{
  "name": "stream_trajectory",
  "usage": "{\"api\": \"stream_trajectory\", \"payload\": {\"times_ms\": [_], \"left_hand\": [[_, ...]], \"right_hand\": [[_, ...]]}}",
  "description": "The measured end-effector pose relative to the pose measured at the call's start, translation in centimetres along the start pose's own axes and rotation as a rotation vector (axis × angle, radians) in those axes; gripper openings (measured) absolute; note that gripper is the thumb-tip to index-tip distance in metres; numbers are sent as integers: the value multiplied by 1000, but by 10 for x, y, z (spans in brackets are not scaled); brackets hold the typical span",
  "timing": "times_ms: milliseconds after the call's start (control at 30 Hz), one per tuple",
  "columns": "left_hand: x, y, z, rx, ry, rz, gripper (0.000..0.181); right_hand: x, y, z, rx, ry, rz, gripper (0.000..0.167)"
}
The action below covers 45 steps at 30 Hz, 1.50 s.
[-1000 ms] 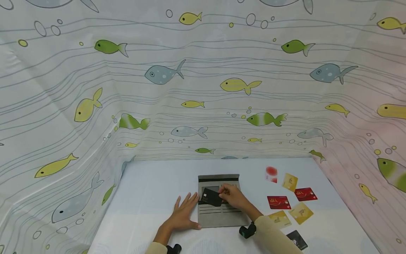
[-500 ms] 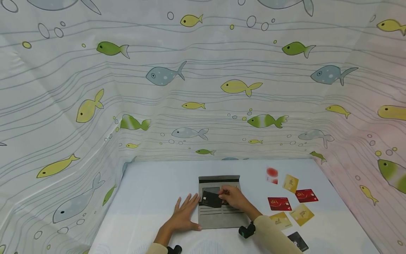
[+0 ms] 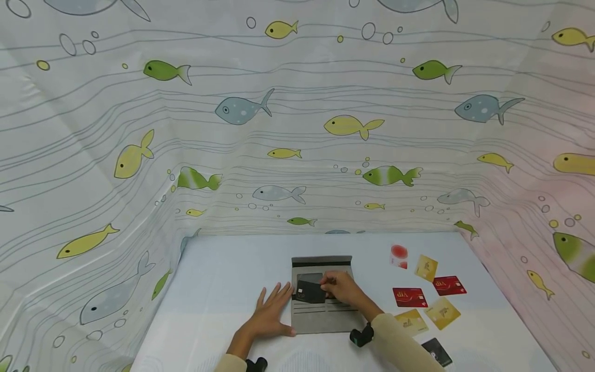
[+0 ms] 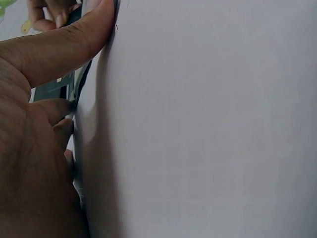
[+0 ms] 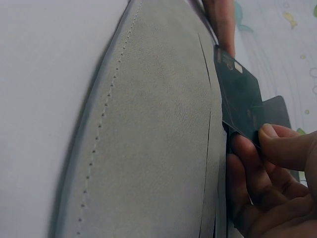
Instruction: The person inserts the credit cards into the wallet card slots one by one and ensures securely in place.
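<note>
Right hand (image 3: 341,287) pinches black card (image 3: 310,292) by its right end, thumb on one face. Card is at the slots of wallet (image 3: 316,324), which lies open on table (image 3: 232,263); can't tell if its lower edge is in one. Left hand (image 3: 268,316) has fingers straight and spread, thumb and fingertips at wallet's left edge. Red cards (image 3: 409,297), gold cards (image 3: 442,313), white-red card (image 3: 398,257) and grey-black card (image 3: 437,352) lie to the right. Fish-print sheet (image 3: 297,77) behind.
</note>
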State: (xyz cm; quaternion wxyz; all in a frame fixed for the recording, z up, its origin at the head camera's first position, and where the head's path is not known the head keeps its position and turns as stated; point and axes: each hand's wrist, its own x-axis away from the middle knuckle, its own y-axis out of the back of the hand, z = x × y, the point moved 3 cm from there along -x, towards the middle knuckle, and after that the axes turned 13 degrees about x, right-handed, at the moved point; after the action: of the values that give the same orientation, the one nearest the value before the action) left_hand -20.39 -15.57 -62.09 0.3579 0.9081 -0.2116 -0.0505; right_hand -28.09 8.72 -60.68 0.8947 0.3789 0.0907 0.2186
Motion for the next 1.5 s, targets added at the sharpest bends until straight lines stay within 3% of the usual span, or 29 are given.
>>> {"api": "stream_trajectory", "payload": {"times_ms": [433, 767, 1167, 1500], "left_hand": [[-2, -1, -2, 2, 22, -1, 117], [0, 0, -1, 27, -24, -6, 117], [-2, -1, 0, -22, 24, 1, 118], [-1, -2, 2, -8, -3, -1, 117]], "right_hand": [[-2, 2, 2, 37, 27, 13, 9], [-4, -1, 1, 76, 40, 35, 8], [-2, -2, 5, 88, 55, 44, 8], [-1, -3, 6, 135, 62, 26, 8]]}}
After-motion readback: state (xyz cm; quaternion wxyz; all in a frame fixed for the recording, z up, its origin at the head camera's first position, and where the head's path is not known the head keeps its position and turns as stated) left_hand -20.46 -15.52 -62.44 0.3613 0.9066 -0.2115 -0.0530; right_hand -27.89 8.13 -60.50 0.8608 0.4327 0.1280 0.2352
